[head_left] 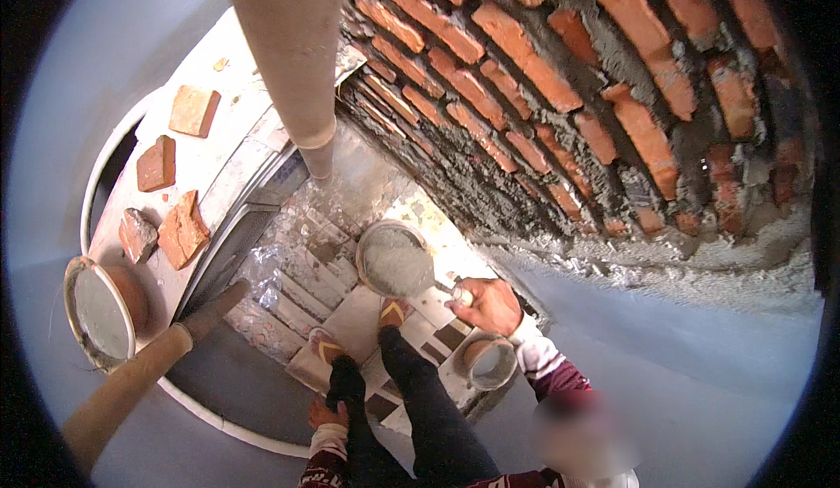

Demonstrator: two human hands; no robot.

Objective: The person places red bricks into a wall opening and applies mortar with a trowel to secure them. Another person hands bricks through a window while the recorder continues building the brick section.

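My right hand [493, 307] is closed round the pale handle of a trowel [443, 286]. Its metal shank points left to the rim of a round pan [360, 252] of wet grey mortar [394, 259], where the blade blends into the mortar. My left hand [327, 413] lies against my dark-trousered left leg near the knee, its fingers partly hidden and no tool visible in it. A small bucket [472, 351] with greyish contents stands just below my right hand. To the upper right rises a red brick wall [525, 59] with rough grey mortar joints.
A thick pole [289, 50] slants down from the top; another pole [144, 387] crosses lower left. Brick pieces [194, 112] lie on a pale board [232, 63] at left, beside another mortar bucket [131, 295]. Clear plastic [261, 269] lies on the plank platform [319, 282] near my sandalled feet.
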